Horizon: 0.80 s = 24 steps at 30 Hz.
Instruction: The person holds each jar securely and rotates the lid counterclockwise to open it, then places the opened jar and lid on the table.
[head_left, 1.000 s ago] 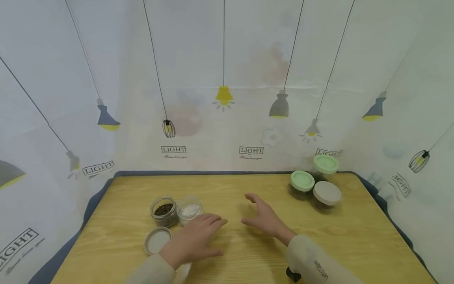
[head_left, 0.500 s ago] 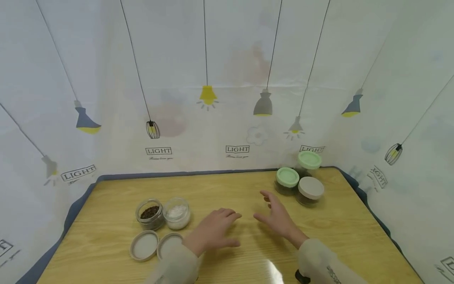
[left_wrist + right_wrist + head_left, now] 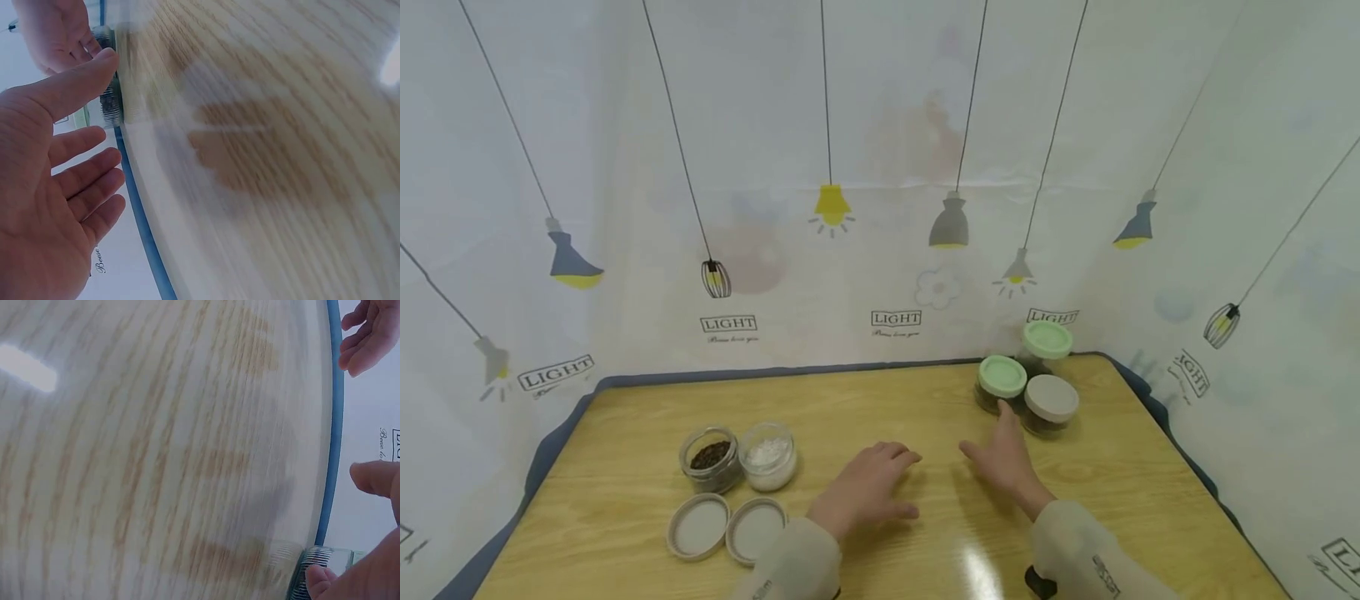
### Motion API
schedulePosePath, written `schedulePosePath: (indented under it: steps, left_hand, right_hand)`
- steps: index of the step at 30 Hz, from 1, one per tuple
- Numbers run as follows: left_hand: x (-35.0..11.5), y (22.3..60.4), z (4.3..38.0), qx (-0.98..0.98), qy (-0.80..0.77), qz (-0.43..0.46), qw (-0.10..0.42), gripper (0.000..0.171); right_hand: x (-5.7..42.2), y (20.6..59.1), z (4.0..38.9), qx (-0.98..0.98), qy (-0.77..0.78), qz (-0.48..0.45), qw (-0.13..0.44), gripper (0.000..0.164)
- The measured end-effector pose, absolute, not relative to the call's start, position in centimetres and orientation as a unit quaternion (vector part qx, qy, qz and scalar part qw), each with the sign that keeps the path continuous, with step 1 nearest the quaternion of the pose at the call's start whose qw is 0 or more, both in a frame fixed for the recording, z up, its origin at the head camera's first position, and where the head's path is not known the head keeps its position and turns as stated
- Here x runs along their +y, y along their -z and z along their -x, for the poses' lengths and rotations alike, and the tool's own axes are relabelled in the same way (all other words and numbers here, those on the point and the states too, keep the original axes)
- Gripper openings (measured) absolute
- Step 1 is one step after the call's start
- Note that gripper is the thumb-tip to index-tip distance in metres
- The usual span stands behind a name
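Note:
Over the middle of the table hovers my left hand (image 3: 868,487), its fingers loosely extended and nothing in them; the left wrist view shows its palm side (image 3: 56,169). My right hand (image 3: 1006,458) reaches toward three lidded jars at the back right, fingers spread and holding nothing. Its fingertips overlap the nearer green-lidded jar (image 3: 1001,379) in the head view; whether they touch is unclear. Beside that stand a jar with a whitish lid (image 3: 1051,402) and another green-lidded jar (image 3: 1047,342). In the right wrist view, ribbed jar glass (image 3: 309,565) shows by the fingers.
At the left, an uncovered jar of dark brown bits (image 3: 711,458) stands beside one of white grains (image 3: 767,454). Two pale round lids, one left (image 3: 698,527) and one right (image 3: 756,530), lie in front. A lamp-printed sheet (image 3: 850,275) rises behind the wooden table (image 3: 865,404).
My right hand has moved forward and right, toward the lidded jars. The left hand has drifted away from the uncovered jars, revealing both loose lids. The head view has turned right.

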<state>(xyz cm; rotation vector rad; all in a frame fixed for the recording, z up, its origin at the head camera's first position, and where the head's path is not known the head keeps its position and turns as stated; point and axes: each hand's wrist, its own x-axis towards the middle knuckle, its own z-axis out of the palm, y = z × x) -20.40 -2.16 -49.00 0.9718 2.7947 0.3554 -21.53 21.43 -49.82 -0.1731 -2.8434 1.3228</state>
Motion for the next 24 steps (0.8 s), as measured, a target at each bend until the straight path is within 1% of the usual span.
schedulePosePath:
  steps: [8,13,24]
  left_hand:
    - [-1.9,49.1,20.3,0.932,-0.127,-0.331,0.071,0.073]
    - [-2.0,49.1,20.2,0.933,-0.134,-0.325,0.075,0.073]
    - [-2.7,49.6,20.3,0.937,-0.144,-0.303,0.095,0.071]
  right_hand:
    - [21.7,50.1,22.5,-0.881,-0.465,0.092,-0.003,0.103]
    - [21.6,50.4,23.2,-0.869,-0.481,0.116,-0.006,0.107]
    - [21.2,50.9,25.0,-0.842,-0.507,0.185,0.011,0.107]
